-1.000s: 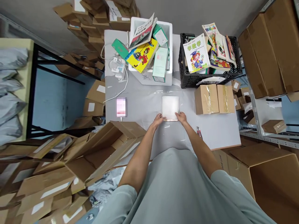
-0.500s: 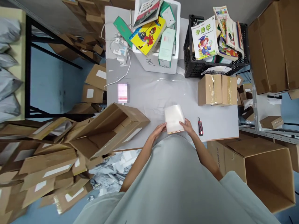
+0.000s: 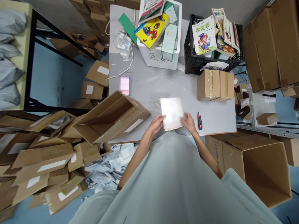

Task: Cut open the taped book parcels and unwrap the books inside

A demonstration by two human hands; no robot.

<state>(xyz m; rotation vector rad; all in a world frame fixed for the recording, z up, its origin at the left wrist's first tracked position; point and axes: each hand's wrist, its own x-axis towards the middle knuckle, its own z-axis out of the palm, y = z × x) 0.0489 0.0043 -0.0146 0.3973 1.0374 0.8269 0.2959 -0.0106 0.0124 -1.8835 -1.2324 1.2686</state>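
A white wrapped flat packet, book-sized, is lifted at the near edge of the grey table. My left hand grips its near left corner with curled fingers. My right hand holds its near right edge the same way. A clear plastic sheet lies on the table beyond the packet. A red and black utility knife lies just right of my right hand.
An open cardboard box leans against the table's left side. Two taped boxes sit at the right. A white foam bin and a black crate hold books at the back. A phone charges nearby. A large open carton stands at the right.
Both hands have drawn the white packet from mid-table toward my body and raised it off the surface. The view shifted, bringing the knife and the leaning box closer.
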